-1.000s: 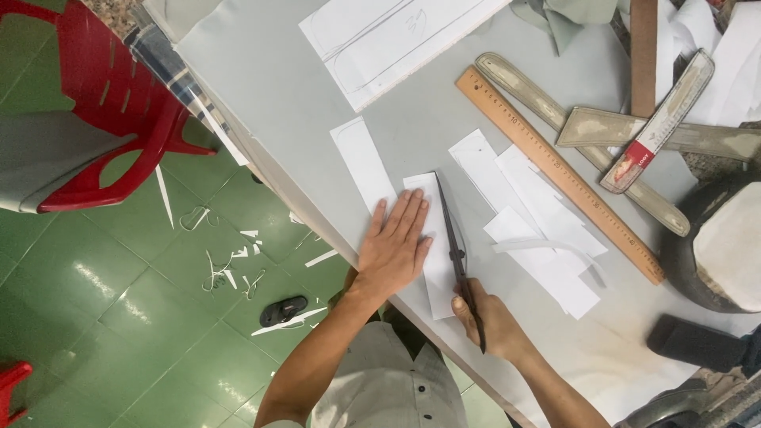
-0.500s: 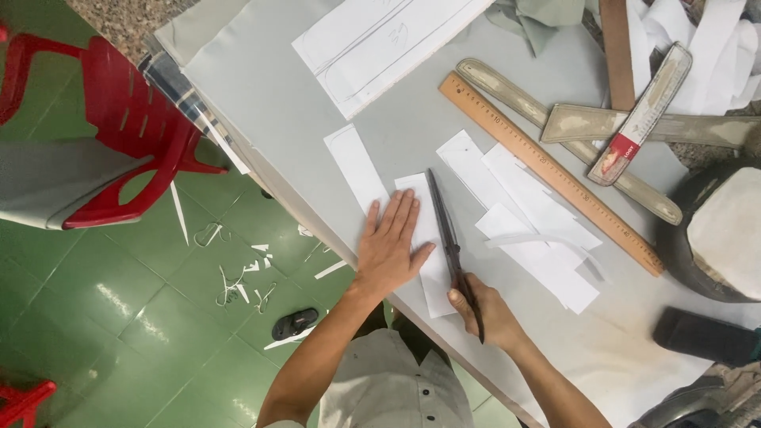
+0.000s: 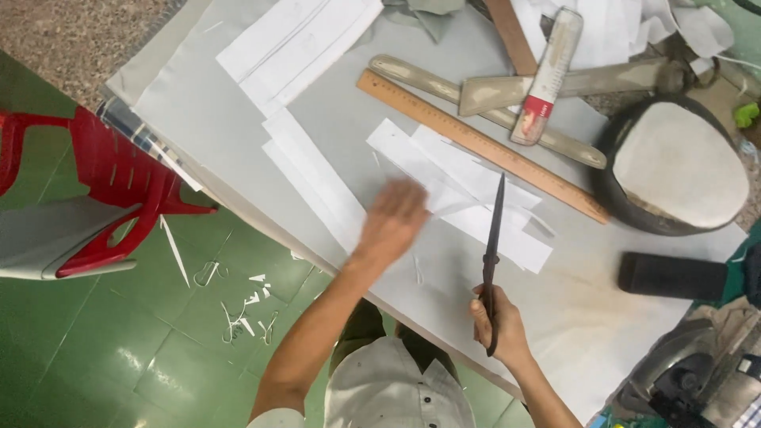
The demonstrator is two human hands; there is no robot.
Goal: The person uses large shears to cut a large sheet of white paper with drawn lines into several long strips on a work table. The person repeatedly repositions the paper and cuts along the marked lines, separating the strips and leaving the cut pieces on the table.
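Observation:
My right hand (image 3: pixel 498 321) grips the handles of long dark scissors (image 3: pixel 493 238) near the table's front edge. The blades are together and point away from me. Their tip rests over a pile of white paper strips (image 3: pixel 468 186) in the middle of the grey table (image 3: pixel 222 103). My left hand (image 3: pixel 392 220) is blurred with motion. It hovers low over the table between that pile and two long white strips (image 3: pixel 309 170) lying side by side to the left. The blur hides its fingers.
A long wooden ruler (image 3: pixel 476 143) lies diagonally behind the strips, with worn curved rulers (image 3: pixel 555 83) beyond it. A dark round object with a pale top (image 3: pixel 678 162) and a black block (image 3: pixel 670 276) sit right. A red chair (image 3: pixel 119 182) and paper scraps (image 3: pixel 238 309) are on the green floor.
My left hand lifted off the short strip and swept across the table. That strip now lies beside the long one at left. The scissors swung right, over the middle pile.

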